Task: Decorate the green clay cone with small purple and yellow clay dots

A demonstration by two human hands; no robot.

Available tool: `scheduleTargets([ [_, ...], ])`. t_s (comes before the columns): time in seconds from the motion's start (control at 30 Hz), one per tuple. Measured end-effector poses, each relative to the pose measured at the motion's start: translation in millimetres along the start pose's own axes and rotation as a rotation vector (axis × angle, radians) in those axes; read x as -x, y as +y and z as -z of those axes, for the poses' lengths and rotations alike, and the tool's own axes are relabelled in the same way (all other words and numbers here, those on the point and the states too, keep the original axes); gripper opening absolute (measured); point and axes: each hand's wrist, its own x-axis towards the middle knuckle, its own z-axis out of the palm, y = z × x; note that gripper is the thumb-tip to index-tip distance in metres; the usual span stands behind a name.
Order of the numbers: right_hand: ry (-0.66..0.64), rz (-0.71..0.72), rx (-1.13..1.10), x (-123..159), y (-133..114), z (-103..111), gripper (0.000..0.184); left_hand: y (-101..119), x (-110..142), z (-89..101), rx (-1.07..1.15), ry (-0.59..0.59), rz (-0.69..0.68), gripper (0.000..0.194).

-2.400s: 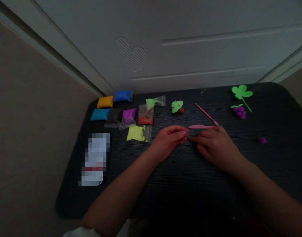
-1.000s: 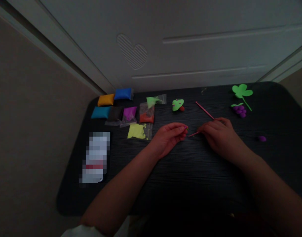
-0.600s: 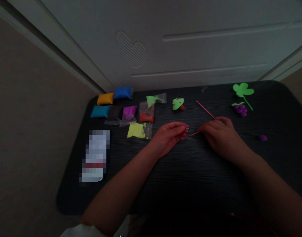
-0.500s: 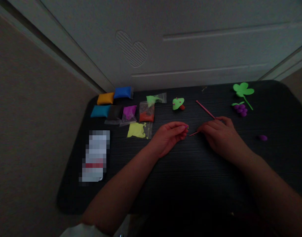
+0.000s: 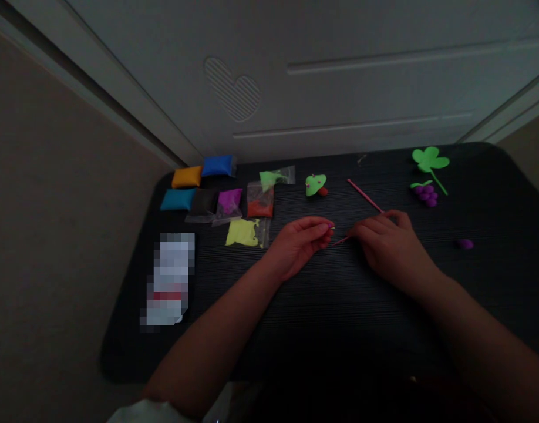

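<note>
My left hand (image 5: 302, 244) is closed in a pinch on a small purple piece of clay (image 5: 330, 225) with a bit of yellow at its tip; the fingers cover most of it. My right hand (image 5: 386, 244) is closed around a thin pink modelling tool (image 5: 340, 241), whose pointed end reaches close to my left fingertips. A longer pink stick (image 5: 364, 195) runs up to the knuckles of my right hand; whether it touches them I cannot tell. Beyond my left hand lies a green mushroom cap with pink dots (image 5: 316, 185) and a red stem (image 5: 323, 191).
On the dark table (image 5: 322, 317), several clay packets, including a blue one (image 5: 217, 165) and an open yellow one (image 5: 242, 232), lie left. A blurred-out phone-like object (image 5: 170, 276) is nearer. Right are a green clover (image 5: 430, 159), purple grapes (image 5: 425, 194) and a purple lump (image 5: 465, 244).
The tool's pointed end in my right hand has moved slightly left and down, nearer my left fingers. The whole view has shifted a little; my left hand keeps its pinch.
</note>
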Motion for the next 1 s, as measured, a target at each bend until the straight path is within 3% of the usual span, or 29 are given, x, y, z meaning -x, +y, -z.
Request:
scheduleTargets([
  [0.33, 0.132, -0.115, -0.059, -2, 14, -2, 0.018, 0, 0, 2.0, 0.015, 0.006, 0.000, 0.008],
  [0.73, 0.193, -0.184, -0.013, -2, 15, -7, 0.023, 0, 0, 1.4, 0.017, 0.010, 0.010, 0.009],
  [1.0, 0.057, -0.064, -0.048, 0, -1, -1, 0.015, 0, 0, 1.1, 0.012, 0.011, 0.006, 0.008],
])
